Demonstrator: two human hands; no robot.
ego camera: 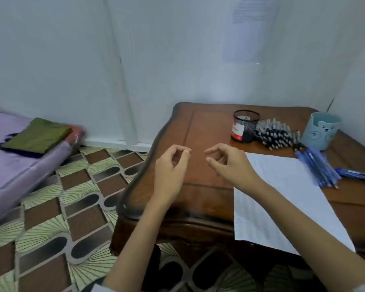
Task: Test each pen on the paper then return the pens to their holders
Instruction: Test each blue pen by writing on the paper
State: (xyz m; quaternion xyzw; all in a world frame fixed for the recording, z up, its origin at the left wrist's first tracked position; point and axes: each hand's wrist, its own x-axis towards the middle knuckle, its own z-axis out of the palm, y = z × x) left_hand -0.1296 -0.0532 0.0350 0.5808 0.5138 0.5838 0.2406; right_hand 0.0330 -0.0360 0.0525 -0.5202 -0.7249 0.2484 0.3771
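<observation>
A white sheet of paper point(282, 192) lies on the right half of the wooden table point(209, 127). Behind it stand a black mesh holder point(245, 126) and a light blue bear holder point(322, 130). A heap of dark pens point(275, 133) lies between the two holders. Several blue pens point(318, 167) lie at the paper's far right corner, with one more blue pen point(356, 174) beside them. My left hand point(171, 165) and my right hand point(230, 165) hover over the table's left half, fingers loosely curled, holding nothing.
The table's left edge drops to a patterned tile floor point(61, 207). A purple mattress point(13, 171) with a folded green cloth point(38, 137) lies at the left. White walls close in behind the table and on its right.
</observation>
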